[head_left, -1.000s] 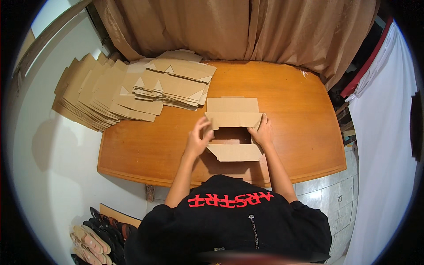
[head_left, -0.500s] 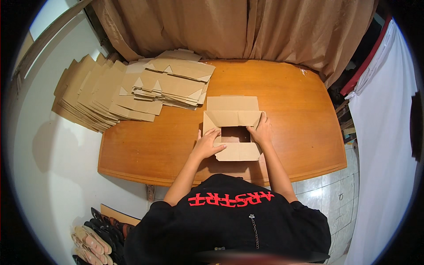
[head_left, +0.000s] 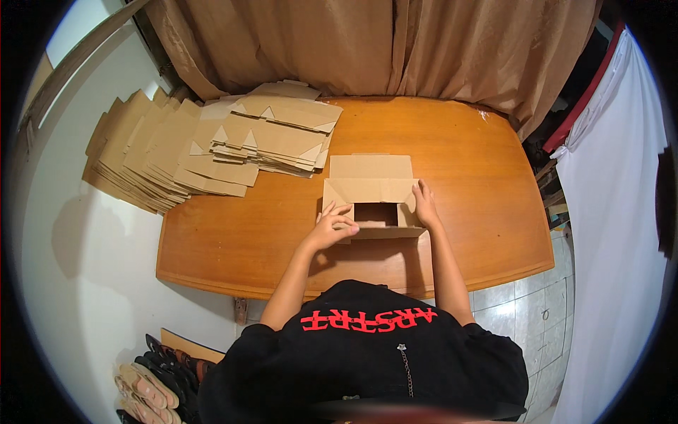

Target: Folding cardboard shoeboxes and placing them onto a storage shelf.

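Note:
A brown cardboard box (head_left: 374, 189) stands in front of me on the table, its top uncovered and its dark inside showing. At its near left corner is my left hand (head_left: 332, 226), thumb and fingers closed around the cardboard edge. My right hand (head_left: 426, 206) grips the right wall from outside, fingertips near the far right corner. The near flap (head_left: 388, 232) stands up, seen almost edge-on. Beyond the box's far side a larger flap (head_left: 371, 167) lies folded outward. The undersides of both hands are hidden.
Flat cardboard blanks (head_left: 275, 138) lie in overlapping stacks at the table's far left. The wooden table (head_left: 473, 169) has a curved edge. Brown curtains (head_left: 424, 49) hang behind it, and a white cloth (head_left: 611, 141) hangs at the right. Sandals (head_left: 152, 385) rest at the lower left.
The near flap has swung up from lying outward to nearly upright. My right thumb has left the box's inside, and my left hand has shifted slightly at the near corner.

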Available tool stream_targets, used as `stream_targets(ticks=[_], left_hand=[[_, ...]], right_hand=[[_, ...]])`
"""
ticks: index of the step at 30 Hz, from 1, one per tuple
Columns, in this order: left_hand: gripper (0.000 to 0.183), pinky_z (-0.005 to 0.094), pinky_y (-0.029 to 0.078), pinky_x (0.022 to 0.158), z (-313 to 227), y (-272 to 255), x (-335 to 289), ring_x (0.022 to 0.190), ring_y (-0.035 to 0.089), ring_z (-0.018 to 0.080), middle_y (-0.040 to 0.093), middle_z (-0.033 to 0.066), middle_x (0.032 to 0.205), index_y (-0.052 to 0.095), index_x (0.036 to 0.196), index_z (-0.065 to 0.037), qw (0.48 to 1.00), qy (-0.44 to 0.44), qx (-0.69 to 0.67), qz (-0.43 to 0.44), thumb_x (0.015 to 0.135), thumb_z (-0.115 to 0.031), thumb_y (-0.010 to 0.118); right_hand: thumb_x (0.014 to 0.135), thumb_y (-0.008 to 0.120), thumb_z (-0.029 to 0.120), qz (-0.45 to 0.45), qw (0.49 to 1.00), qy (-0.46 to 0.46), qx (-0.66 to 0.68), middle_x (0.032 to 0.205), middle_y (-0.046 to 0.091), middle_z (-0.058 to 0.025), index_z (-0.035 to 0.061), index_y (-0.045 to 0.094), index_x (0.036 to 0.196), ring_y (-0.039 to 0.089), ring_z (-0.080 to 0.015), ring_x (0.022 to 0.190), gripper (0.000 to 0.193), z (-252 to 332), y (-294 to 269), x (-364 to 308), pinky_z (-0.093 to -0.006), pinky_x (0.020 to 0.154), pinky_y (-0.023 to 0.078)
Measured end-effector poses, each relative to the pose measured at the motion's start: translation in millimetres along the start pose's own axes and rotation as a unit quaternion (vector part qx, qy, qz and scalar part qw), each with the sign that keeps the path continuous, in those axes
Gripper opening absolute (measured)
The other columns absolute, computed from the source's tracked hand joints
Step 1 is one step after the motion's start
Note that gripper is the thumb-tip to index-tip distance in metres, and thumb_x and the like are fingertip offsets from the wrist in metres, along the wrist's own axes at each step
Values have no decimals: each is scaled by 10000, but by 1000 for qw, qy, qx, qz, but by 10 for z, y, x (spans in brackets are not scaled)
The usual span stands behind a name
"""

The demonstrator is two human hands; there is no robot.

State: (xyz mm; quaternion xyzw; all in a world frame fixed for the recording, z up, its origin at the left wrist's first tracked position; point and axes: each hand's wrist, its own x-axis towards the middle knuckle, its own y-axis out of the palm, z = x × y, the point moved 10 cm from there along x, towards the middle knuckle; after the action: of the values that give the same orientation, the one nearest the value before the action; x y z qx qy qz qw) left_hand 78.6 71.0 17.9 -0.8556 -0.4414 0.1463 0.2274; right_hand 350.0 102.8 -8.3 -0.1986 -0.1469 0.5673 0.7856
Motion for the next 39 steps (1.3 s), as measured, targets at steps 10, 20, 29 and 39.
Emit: stream_targets(ticks=[10,20,29,39], left_hand=[[524,421,324,969,75,-392,41,1187,345,332,404,159,1226,462,1152,-77,919,-110,120,-358,696,-156,708],[669,430,414,868,47,-361,18,1090,460,357,423,179,1214,350,1214,-61,916,-204,128,-322,674,-179,726],[797,360,396,906,635,-8,-130,1134,474,319,362,202,1342,247,1347,6,916,-272,-274,-112,778,-448,571],[799,387,319,981,-319,-694,-116,1213,338,284,305,161,1322,301,1357,-100,911,47,-274,-305,685,-240,709]], right_hand=[[720,645,397,-25,986,-94,-139,1258,341,-273,-53,303,1304,402,-394,1141,813,293,-3,-203,-396,954,360],[672,700,342,-5,959,-28,-282,1252,360,-223,30,218,1324,497,-395,1030,869,487,6,-321,-439,805,460],[755,588,426,-67,984,8,-163,1255,400,-231,23,248,1332,487,-391,1069,782,351,-152,-285,-444,870,417],[820,545,400,-201,975,-80,-49,1330,320,-264,-42,203,1343,394,-374,1185,765,511,-350,-315,-425,942,354]])
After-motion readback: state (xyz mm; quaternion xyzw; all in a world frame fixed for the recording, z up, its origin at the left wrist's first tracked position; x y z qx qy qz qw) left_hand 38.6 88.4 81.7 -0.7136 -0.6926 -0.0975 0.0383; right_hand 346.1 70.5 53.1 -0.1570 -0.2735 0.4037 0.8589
